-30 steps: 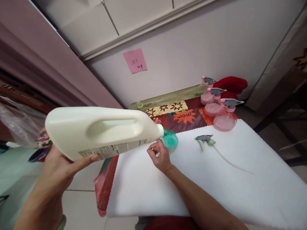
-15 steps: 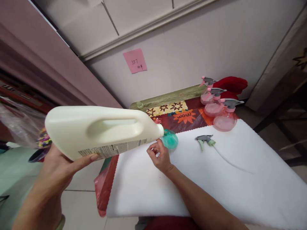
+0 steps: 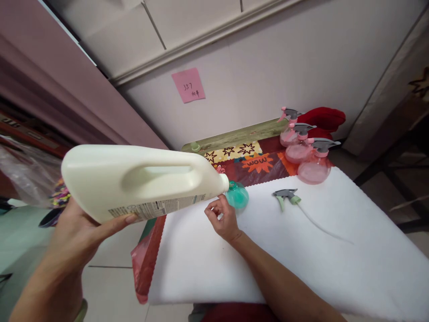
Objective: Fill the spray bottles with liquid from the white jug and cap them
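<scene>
My left hand (image 3: 78,235) grips the base of a large cream jug (image 3: 140,181) and holds it tipped on its side. The jug's open mouth rests at the neck of a small round teal bottle (image 3: 238,195) that stands on the white padded table (image 3: 301,255). My right hand (image 3: 224,218) is curled round the near side of the teal bottle and steadies it. A grey and green spray head (image 3: 286,196) with a long thin tube lies loose on the white pad to the right of the bottle.
Three pink spray bottles (image 3: 310,156) with grey triggers stand at the table's far right, a red cloth (image 3: 325,118) behind them. A patterned plastic sheet (image 3: 250,163) covers the far end. A pink note (image 3: 188,85) sticks to the wall. Floor lies at the left.
The back end of the jug has risen slightly in my left hand. My right hand and the teal bottle have stayed put.
</scene>
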Demonstrator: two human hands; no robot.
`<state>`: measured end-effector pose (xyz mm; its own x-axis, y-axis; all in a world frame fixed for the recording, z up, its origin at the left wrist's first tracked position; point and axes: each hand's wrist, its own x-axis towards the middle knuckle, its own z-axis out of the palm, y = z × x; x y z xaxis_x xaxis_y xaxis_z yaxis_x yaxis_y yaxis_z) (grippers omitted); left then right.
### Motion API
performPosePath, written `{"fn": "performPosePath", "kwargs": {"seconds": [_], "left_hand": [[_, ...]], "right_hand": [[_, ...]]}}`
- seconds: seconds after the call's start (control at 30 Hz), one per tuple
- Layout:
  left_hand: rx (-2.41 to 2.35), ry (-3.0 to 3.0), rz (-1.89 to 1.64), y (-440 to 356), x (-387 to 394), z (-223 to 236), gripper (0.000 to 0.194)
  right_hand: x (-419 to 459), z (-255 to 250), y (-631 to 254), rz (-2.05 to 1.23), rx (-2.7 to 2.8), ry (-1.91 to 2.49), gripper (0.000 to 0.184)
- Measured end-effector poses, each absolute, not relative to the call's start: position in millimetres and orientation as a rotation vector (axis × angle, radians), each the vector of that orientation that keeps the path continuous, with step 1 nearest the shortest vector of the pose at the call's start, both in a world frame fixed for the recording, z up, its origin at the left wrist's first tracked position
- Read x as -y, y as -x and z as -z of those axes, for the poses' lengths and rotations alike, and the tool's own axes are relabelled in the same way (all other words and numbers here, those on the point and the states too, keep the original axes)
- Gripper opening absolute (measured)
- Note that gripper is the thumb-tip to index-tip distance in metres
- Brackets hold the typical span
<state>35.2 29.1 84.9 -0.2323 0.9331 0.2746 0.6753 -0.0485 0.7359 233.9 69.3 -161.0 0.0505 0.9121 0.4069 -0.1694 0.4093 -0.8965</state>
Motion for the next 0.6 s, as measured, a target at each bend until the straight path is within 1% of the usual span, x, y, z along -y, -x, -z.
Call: {"fn": "performPosePath", "kwargs": {"seconds": [0.3, 0.43, 0.5, 0.6], "left_hand": [[-1.931, -1.716, -1.181, -37, -29, -88, 0.060], [-1.925, -1.732, -1.162, -42, -30, -91, 0.056], [-1.928, -1.744, -1.152, -45, -30, -93, 0.054], [-1.930, -1.754, -1.145, -49, -30, -95, 0.055]], "right_hand": [[-70, 163, -233, -0.967, 1.253, 0.783, 0.049], [-70, 162, -233, -0.971, 1.250, 0.778, 0.051], [-69, 161, -233, -0.991, 1.256, 0.792, 0.049], [-69, 162, -232, -1.041, 1.315, 0.821, 0.039]]}}
